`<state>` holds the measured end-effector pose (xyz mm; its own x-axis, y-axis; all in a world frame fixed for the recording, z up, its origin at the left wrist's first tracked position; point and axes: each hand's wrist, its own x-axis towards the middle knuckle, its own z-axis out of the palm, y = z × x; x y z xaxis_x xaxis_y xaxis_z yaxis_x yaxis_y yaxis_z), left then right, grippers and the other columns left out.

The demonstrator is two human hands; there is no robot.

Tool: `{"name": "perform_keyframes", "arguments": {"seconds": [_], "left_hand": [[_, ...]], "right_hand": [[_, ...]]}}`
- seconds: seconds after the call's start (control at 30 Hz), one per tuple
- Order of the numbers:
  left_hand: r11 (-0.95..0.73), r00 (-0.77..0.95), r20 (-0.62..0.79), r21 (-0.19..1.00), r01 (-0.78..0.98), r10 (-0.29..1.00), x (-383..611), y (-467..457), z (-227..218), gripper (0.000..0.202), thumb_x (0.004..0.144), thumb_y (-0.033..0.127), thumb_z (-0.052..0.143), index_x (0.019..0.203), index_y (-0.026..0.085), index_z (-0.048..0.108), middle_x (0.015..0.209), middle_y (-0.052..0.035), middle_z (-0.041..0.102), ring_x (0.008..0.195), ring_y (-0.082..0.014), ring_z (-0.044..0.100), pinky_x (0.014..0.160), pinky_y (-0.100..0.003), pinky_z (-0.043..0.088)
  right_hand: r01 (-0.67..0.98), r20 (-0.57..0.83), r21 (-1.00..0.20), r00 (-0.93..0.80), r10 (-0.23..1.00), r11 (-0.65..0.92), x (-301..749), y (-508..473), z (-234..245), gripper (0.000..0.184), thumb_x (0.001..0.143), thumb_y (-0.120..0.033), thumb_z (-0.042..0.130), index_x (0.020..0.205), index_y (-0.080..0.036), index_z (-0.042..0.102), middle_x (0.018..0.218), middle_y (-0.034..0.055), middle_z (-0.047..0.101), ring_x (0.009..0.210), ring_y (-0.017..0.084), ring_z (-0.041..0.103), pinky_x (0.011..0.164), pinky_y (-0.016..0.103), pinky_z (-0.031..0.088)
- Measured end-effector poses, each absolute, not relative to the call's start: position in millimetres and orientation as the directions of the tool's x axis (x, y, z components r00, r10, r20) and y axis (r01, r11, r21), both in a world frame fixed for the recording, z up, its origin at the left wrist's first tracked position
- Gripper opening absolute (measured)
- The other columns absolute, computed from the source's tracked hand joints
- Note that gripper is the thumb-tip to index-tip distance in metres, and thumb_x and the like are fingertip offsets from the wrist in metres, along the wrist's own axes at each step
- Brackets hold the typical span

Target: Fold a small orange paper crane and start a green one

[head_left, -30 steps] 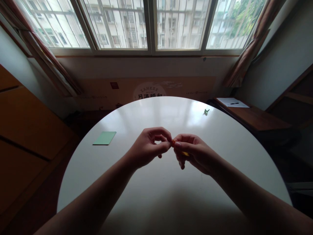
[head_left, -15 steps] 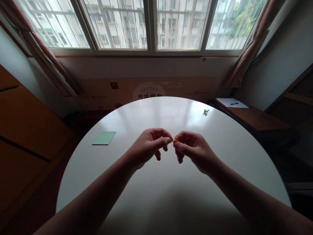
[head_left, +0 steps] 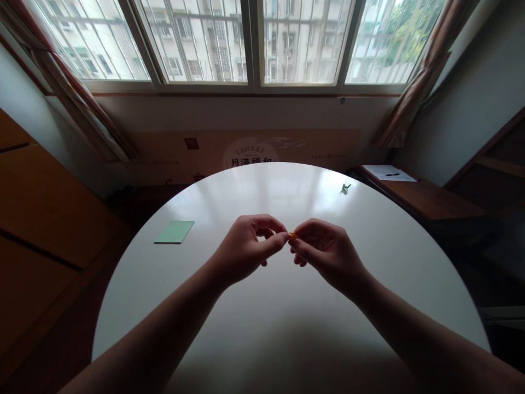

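Note:
Over the middle of the white round table (head_left: pixel 262 339), both my hands pinch a small piece of folded orange-yellow paper (head_left: pixel 292 235). My left hand (head_left: pixel 254 243) grips it between thumb and forefinger from the left. From the other side, my right hand (head_left: pixel 326 246) holds it the same way, its thumb close to the left thumb. Fingers cover most of the paper, so its shape cannot be made out. To the left on the tabletop lies a square stack of light green paper (head_left: pixel 174 232). A small green folded paper figure (head_left: pixel 345 189) stands near the far right edge.
Beyond the table's far edge is a long printed box or panel (head_left: pixel 164 150) below the window (head_left: pixel 254 44). At the right, a brown wooden side table (head_left: pixel 438 200) bears white paper (head_left: pixel 379 172) with a dark pen on it. An orange-brown cabinet (head_left: pixel 45 219) stands at the left.
The fingers of both hands have shifted slightly around the orange-yellow paper, and the lower fingers are more curled in. The green stack and the paper figure have stayed put.

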<state>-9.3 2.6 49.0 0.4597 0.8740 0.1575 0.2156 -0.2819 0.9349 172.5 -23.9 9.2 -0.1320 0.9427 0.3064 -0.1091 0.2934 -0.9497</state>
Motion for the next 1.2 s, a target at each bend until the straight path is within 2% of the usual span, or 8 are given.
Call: {"name": "perform_keyframes", "arguments": {"seconds": [0.27,0.53,0.73,1.0,1.2], "left_hand": [[-0.318,0.421,0.186,0.909,0.269,0.888,-9.3,-0.6,49.1,0.017,0.084,0.029,0.068,0.082,0.013,0.071,0.071,-0.0022,0.064,0.055,-0.0116,0.055,0.04,-0.019,0.047],[-0.442,0.418,0.309,0.855,0.272,0.855,-6.4,-2.0,52.6,0.015,0.086,0.024,0.065,0.077,0.013,0.07,0.079,-0.0038,0.065,0.061,-0.011,0.059,0.044,-0.018,0.046],[-0.493,0.417,0.35,0.813,0.309,0.839,-6.6,-3.0,50.3,0.013,0.087,0.021,0.063,0.078,0.014,0.069,0.086,-0.0045,0.066,0.066,-0.0112,0.06,0.046,-0.017,0.047],[-0.364,0.366,0.263,0.9,0.241,0.893,-5.8,-1.1,48.7,0.023,0.091,0.03,0.058,0.085,0.012,0.071,0.081,-0.0068,0.066,0.063,-0.0143,0.06,0.038,-0.018,0.047],[-0.414,0.368,0.311,0.877,0.243,0.876,-3.7,-1.2,45.5,0.02,0.084,0.033,0.07,0.084,0.013,0.073,0.081,-0.006,0.068,0.061,-0.0129,0.059,0.039,-0.018,0.047]], "right_hand": [[0.084,0.42,-0.901,-0.073,0.905,0.425,172.2,-25.5,6.8,0.016,0.079,-0.028,0.082,0.082,-0.02,0.069,0.071,0.0004,0.069,0.061,0.016,0.067,0.054,0.027,0.054],[-0.08,0.309,-0.95,-0.126,0.943,0.301,171.7,-24.8,8.8,0.02,0.083,-0.036,0.078,0.087,-0.018,0.069,0.071,0.0021,0.071,0.059,0.015,0.067,0.049,0.024,0.052],[-0.135,0.252,-0.964,-0.183,0.95,0.23,172.0,-23.8,7.7,0.022,0.087,-0.039,0.072,0.088,-0.017,0.067,0.074,0.0035,0.071,0.063,0.015,0.068,0.049,0.023,0.051],[-0.189,0.253,-0.955,-0.108,0.961,0.23,173.7,-21.0,8.1,0.022,0.086,-0.04,0.074,0.088,-0.019,0.068,0.079,0.0037,0.073,0.067,0.016,0.069,0.048,0.022,0.052],[-0.154,0.27,-0.955,-0.098,0.958,0.253,173.0,-20.4,7.1,0.023,0.082,-0.041,0.077,0.088,-0.019,0.071,0.08,0.0043,0.072,0.071,0.018,0.069,0.048,0.024,0.053]]}}
